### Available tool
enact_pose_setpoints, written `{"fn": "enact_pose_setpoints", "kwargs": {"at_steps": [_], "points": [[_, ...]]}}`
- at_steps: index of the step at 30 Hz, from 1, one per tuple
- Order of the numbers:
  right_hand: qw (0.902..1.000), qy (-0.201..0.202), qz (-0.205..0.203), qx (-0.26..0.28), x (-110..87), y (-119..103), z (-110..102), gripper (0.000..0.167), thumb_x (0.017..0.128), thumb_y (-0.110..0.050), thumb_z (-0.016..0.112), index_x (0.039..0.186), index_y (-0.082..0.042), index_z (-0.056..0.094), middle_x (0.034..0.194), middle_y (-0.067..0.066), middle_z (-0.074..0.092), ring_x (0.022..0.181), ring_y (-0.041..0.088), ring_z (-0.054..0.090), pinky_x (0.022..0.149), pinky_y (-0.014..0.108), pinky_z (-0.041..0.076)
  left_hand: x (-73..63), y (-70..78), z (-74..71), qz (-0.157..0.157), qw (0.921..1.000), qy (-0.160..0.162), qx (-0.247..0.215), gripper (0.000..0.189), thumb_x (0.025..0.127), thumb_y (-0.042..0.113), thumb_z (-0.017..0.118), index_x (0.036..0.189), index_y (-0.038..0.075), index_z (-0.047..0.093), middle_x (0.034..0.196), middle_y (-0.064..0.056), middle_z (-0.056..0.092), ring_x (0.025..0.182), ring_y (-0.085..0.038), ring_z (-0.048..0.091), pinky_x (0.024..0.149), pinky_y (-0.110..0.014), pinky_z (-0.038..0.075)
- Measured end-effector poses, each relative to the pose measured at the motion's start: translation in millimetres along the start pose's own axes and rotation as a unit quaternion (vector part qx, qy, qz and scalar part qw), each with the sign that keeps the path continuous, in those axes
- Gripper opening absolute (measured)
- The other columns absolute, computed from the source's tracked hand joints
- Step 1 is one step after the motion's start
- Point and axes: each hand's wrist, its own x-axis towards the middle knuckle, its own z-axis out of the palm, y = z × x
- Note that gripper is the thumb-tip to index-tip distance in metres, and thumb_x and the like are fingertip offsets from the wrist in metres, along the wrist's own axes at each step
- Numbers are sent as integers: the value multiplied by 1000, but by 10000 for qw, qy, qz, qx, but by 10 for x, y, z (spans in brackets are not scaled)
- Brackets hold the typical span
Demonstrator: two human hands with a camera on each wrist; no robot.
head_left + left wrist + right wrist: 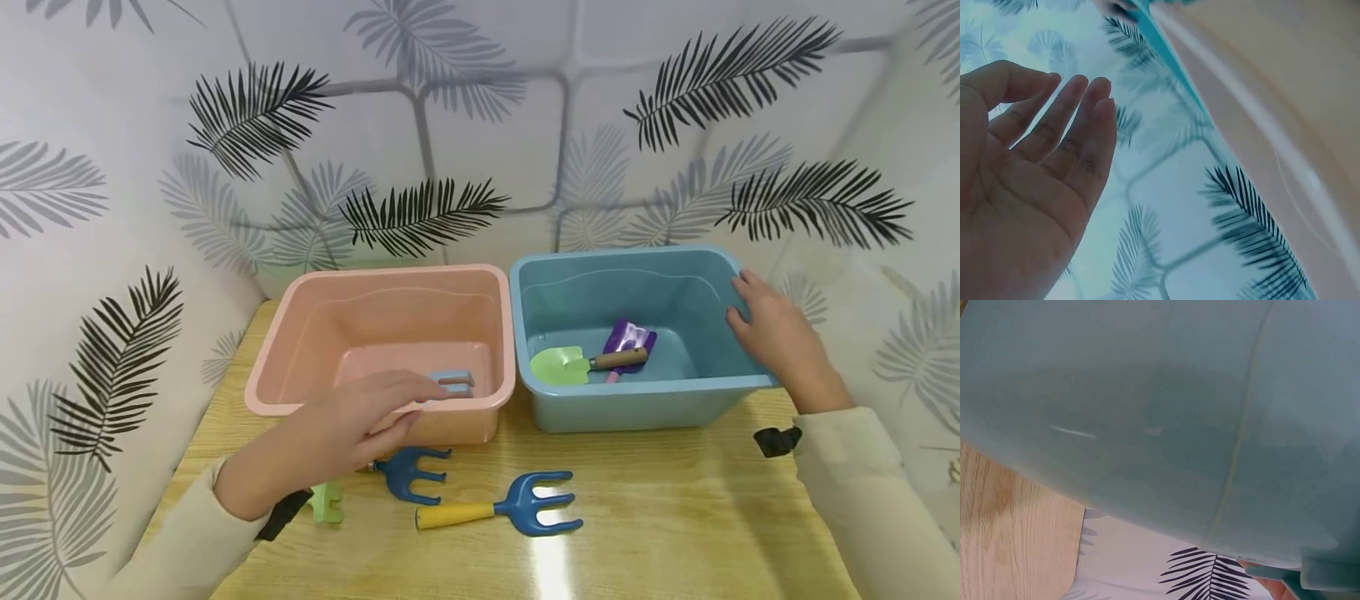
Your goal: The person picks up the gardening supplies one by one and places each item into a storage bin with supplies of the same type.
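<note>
My left hand (pixel 341 429) hovers over the front rim of the pink basin (pixel 300 392), fingers loosely bent and nothing in them. In the left wrist view that palm (pixel 1029 181) is bare, beside the basin's pale wall. My right hand (pixel 783 337) grips the right rim of the blue basin (pixel 630 408), thumb over the inner side. The right wrist view is mostly filled by that basin's outer wall (pixel 1147 425), with fingers (pixel 1279 591) partly visible below the rim. Inside the blue basin lie a green trowel (pixel 562 367) with a wooden handle and a purple toy shovel (pixel 630 335).
A light-blue item (pixel 453 379) lies in the pink basin, partly hidden by my left hand. On the wooden table (pixel 660 517) in front are a blue hand fork (pixel 408 475), a yellow-handled blue fork (pixel 457 515) and a light-green piece (pixel 327 503). Leaf-patterned cloth surrounds the table.
</note>
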Motion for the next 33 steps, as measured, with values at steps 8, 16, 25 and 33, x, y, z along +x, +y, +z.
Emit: {"fn": "enact_pose_setpoints", "kwargs": {"at_steps": [8,16,25,33], "points": [[10000,-20,53,13,2,5,-17,54,93,-11,47,139,12,29,146,28,21,126,51,27,99,62,23,-116,234,626,106,9960,-805,-379,34,97,19,47,131,18,50,125,8,53,116,-6,48,95,-27,41],[10000,95,0,-9,19,1,-25,53,92,-10,49,138,11,32,145,27,24,124,51,29,99,62,24,-128,232,1296,-484,9921,-1086,-388,41,96,20,50,136,15,45,126,3,54,115,-10,50,91,-28,45],[10000,50,59,-32,5,24,1,54,93,-10,50,138,11,31,146,27,23,125,51,28,99,61,23,-171,79,1743,-1035,9861,-1253,334,40,91,25,60,126,8,53,121,-1,56,114,-17,51,96,-34,41],[10000,28,49,-47,2,23,13,54,93,-10,50,138,11,31,146,27,23,125,51,29,98,62,24,-192,-51,1977,-1436,9816,-1188,416,30,89,27,62,115,13,58,110,2,57,100,-15,54,86,-32,46]]}}
